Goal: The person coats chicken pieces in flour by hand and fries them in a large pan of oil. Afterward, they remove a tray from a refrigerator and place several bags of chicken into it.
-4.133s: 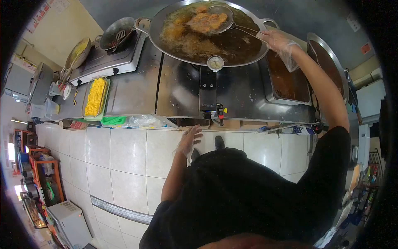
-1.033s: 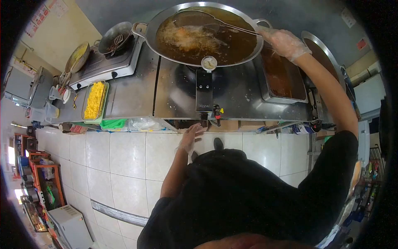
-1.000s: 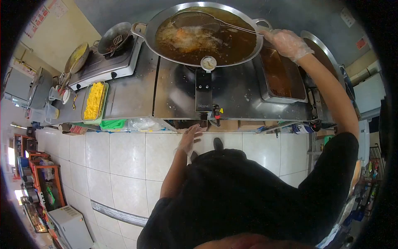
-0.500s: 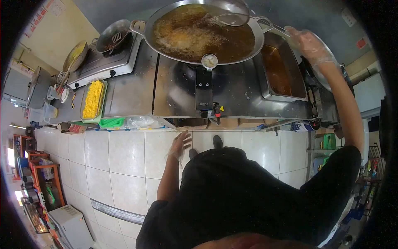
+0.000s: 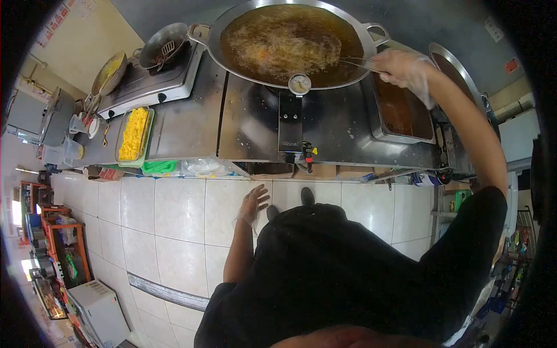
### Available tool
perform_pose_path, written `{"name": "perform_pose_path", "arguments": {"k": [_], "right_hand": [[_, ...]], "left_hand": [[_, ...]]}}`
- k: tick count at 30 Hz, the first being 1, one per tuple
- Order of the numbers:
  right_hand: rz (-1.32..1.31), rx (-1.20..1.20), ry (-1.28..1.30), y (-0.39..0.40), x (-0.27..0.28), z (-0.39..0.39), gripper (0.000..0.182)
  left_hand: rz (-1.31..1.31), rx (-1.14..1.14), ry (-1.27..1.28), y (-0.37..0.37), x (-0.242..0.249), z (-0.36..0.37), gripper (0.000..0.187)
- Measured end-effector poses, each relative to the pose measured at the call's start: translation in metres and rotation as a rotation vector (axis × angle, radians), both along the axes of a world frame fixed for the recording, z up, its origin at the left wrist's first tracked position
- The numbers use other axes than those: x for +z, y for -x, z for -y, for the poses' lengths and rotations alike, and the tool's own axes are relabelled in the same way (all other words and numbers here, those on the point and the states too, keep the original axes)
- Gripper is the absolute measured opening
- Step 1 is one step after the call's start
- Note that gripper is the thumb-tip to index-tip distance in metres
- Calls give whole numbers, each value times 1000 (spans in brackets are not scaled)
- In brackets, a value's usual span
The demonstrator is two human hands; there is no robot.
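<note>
Skimmer [image 5: 356,60], slim and metal, has its head sunk in frothing oil [image 5: 278,37] inside the wide pan [image 5: 214,42]; a moment ago it was raised near the rim. Right hand [image 5: 400,68] grips it; left hand [image 5: 253,204] hangs loosely open, empty.

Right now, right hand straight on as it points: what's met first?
The wok's right rim, most likely; height is unclear, so the right hand may pass over it, above the oil.

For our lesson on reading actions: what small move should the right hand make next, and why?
Probably raise the strainer gently: the right hand grips its handle, while its head seems sunk in the bubbling oil.
</note>
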State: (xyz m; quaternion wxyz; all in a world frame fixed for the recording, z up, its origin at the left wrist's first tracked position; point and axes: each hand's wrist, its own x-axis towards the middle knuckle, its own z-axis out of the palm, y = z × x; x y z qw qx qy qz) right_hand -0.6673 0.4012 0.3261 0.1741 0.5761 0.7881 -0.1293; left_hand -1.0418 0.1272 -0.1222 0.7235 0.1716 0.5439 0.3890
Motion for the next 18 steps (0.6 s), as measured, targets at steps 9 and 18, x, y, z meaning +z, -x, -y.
{"name": "perform_pose_path", "arguments": {"k": [9, 18], "right_hand": [[-21, 581, -335, 37, -76, -74, 24], [-78, 596, -466, 42, -115, -124, 31]], "left_hand": [[-24, 35, -5, 2, 8, -2, 68], [-2, 79, -29, -2, 21, 13, 60]]}}
